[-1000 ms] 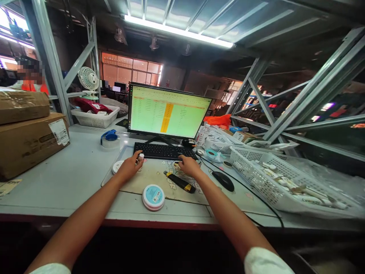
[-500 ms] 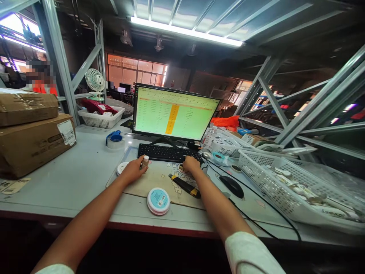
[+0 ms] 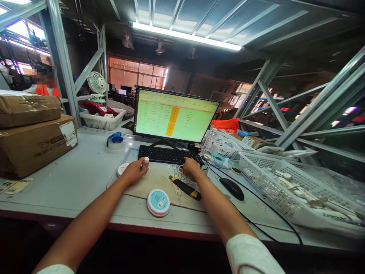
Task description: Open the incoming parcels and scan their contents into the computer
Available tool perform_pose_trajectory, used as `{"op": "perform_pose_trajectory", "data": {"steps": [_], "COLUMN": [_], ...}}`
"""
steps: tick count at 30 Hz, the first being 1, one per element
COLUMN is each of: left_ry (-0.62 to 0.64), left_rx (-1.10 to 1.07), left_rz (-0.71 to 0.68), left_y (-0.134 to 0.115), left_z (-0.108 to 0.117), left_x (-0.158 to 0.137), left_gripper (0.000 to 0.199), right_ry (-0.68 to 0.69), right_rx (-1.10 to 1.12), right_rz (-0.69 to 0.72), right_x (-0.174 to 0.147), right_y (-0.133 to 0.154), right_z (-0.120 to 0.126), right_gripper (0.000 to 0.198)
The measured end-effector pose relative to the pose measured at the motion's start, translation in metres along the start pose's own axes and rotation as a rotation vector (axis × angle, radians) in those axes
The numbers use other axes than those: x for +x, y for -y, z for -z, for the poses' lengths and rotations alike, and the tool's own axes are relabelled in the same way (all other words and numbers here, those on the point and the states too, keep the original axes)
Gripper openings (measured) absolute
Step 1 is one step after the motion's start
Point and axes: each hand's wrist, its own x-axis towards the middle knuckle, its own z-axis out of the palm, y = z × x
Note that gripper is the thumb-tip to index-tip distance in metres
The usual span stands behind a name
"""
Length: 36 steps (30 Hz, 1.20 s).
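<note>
My left hand (image 3: 134,172) is closed around a small brownish bottle with a white cap (image 3: 146,162), held upright in front of the keyboard (image 3: 156,153). Partly behind that hand lies a round white container (image 3: 122,168). My right hand (image 3: 191,165) rests at the right part of the keyboard, one finger reaching onto the keys and the others bent; its fingertips are partly hidden. Between my forearms, a black and yellow utility knife (image 3: 185,188) lies on the desk mat (image 3: 154,179). Nearer me sits a round tub with a light blue label (image 3: 158,202).
A monitor (image 3: 173,114) showing a spreadsheet stands behind the keyboard. On the right are a mouse (image 3: 232,188), cables and a white basket (image 3: 256,179) of packaged items. Cardboard boxes (image 3: 34,146) and a blue tape dispenser (image 3: 115,140) stand left. A person (image 3: 47,82) is far left.
The view has tilted slightly, so the scene sits a little lower. Both hands stay nearly where they were, the bottle still in my left hand.
</note>
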Motion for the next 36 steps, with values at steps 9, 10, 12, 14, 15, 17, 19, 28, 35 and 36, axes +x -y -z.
{"op": "perform_pose_trajectory", "data": {"steps": [9,10,12,14,15,17,19,28,35,36], "left_ry": [-0.003,-0.002,0.001,0.001,-0.001,-0.004,0.001,0.088,0.24,0.286], "left_rx": [0.009,0.012,0.018,0.023,0.025,0.03,0.034,0.186,0.359,0.352], "left_rz": [-0.005,-0.004,0.002,0.009,0.011,0.009,0.002,0.008,0.317,0.307], "left_y": [0.002,0.002,0.002,0.002,0.001,0.0,-0.001,0.007,0.038,0.044], "left_z": [-0.001,-0.001,-0.001,-0.001,0.0,0.002,0.004,0.006,0.022,0.023], "left_x": [0.0,0.0,0.0,0.0,0.0,-0.001,-0.001,0.003,-0.002,-0.006], "left_gripper": [0.051,0.051,0.052,0.051,0.051,0.05,0.046,0.045,0.103,0.104], "right_ry": [0.033,0.021,-0.01,-0.039,-0.047,-0.038,0.013,0.029,-0.06,-0.092], "right_rx": [0.046,0.057,0.083,0.118,0.139,0.187,0.24,0.388,0.573,0.596], "right_rz": [-0.035,-0.033,-0.012,0.056,0.113,0.273,0.468,0.969,0.78,0.78], "right_x": [0.001,0.0,-0.006,-0.018,-0.027,-0.054,-0.091,-0.215,-0.211,-0.206], "right_y": [-0.004,-0.004,0.0,0.008,0.013,0.023,0.03,0.034,0.044,0.047], "right_z": [0.007,0.01,0.016,0.021,0.022,0.022,0.016,-0.042,-0.053,-0.046], "right_gripper": [0.042,0.043,0.044,0.047,0.048,0.049,0.048,0.08,0.096,0.095]}}
